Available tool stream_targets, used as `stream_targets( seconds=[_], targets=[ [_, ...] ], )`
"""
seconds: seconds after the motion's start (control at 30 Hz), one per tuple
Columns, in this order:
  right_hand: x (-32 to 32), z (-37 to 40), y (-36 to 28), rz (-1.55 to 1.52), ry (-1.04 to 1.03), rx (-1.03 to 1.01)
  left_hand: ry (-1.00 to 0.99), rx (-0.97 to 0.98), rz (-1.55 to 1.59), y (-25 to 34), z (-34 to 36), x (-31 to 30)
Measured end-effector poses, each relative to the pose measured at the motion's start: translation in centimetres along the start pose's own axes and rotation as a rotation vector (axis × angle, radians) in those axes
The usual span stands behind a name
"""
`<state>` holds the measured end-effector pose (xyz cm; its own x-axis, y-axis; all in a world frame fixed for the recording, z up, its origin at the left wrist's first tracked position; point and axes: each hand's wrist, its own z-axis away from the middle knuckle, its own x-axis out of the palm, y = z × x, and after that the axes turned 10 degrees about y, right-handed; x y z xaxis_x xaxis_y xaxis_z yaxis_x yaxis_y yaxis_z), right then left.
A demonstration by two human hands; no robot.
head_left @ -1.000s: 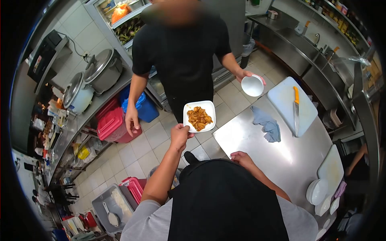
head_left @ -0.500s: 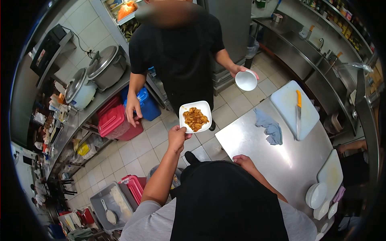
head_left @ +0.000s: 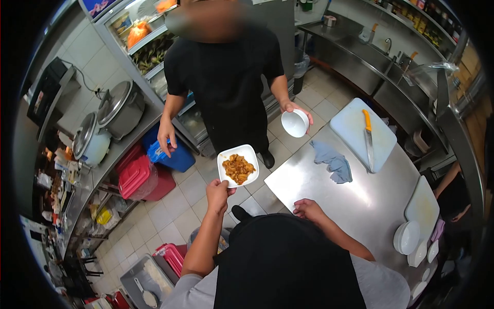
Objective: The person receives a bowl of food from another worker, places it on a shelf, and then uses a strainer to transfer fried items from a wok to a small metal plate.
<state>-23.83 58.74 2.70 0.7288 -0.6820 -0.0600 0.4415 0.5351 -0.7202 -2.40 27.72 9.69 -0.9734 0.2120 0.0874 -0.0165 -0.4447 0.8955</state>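
A square white plate (head_left: pixel 250 153) with brown, saucy food pieces (head_left: pixel 238 168) is held at its near edge by my left hand (head_left: pixel 219 195), over the floor. My right hand (head_left: pixel 309 209) is beside the near edge of the steel table (head_left: pixel 319 190), its fingers curled; whether anything is in them is hidden. Facing me, a person in black (head_left: pixel 221 87) holds a white bowl (head_left: pixel 295 123), tilted, in the hand on the right of the view. That person's other hand (head_left: pixel 165 136) is free, left of the plate and not touching it.
On the table are a blue cloth (head_left: pixel 332 162), a white board (head_left: pixel 360 129) with an orange-handled knife (head_left: pixel 368 139), another board (head_left: pixel 423 206) and white bowls (head_left: pixel 407 237). Red (head_left: pixel 139 177) and blue (head_left: pixel 177 154) bins stand left. Another person's arm (head_left: pixel 450 180) shows far right.
The view has shifted. My left hand and the plate sit slightly lower and further left. The other person's bowl is further left and lower in view, and their free hand is higher.
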Motion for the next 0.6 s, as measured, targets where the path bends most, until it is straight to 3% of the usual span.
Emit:
stream_targets(
  seconds=[0.23, 0.6],
  targets=[
    [1.2, -1.3, 4.2, 0.063, -0.009, -0.106, -0.088, -0.056, -0.03, -1.4, 1.2, 1.6],
    [-0.6, 1.1, 3.3, -0.008, 0.088, 0.004, -0.145, -0.119, -0.06, -2.1, 2.2, 2.7]
  ],
)
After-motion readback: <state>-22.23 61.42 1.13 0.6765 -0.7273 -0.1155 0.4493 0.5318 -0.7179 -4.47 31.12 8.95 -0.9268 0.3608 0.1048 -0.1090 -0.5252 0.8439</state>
